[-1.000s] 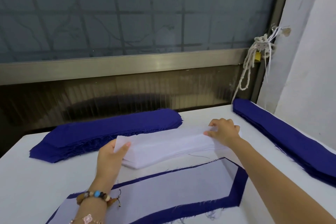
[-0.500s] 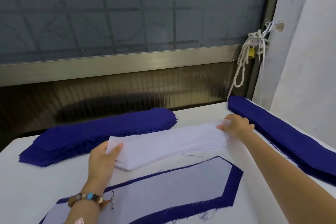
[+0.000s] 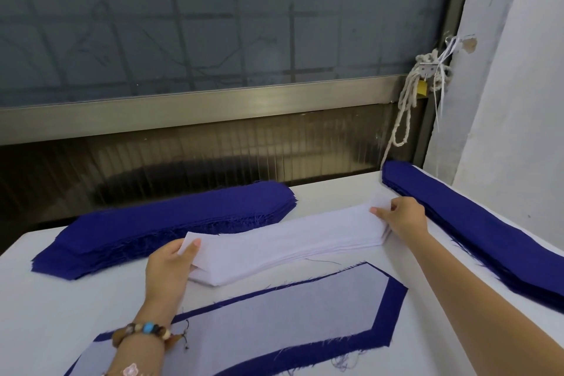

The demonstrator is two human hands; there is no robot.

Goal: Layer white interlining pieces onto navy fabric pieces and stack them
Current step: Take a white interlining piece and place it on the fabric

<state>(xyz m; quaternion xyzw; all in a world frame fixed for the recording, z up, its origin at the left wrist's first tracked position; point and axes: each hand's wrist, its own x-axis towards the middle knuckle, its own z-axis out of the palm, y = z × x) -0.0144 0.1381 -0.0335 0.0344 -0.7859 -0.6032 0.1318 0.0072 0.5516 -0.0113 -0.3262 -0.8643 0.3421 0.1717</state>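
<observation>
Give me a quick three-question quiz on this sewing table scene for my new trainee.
1. True or false: the left hand grips one end of the stack of white interlining pieces.
2. Where does the navy fabric piece topped with white interlining lie? A: in the foreground, in front of that stack. B: against the window. C: on the right-hand navy stack.
3. What is the right hand pinching?
Key: 1 true. 2 A. 3 The raised far end of the top white interlining sheet.

A garment workshop: stacks of cut navy pieces (image 3: 171, 223) on a white cutting table (image 3: 45, 314).
</observation>
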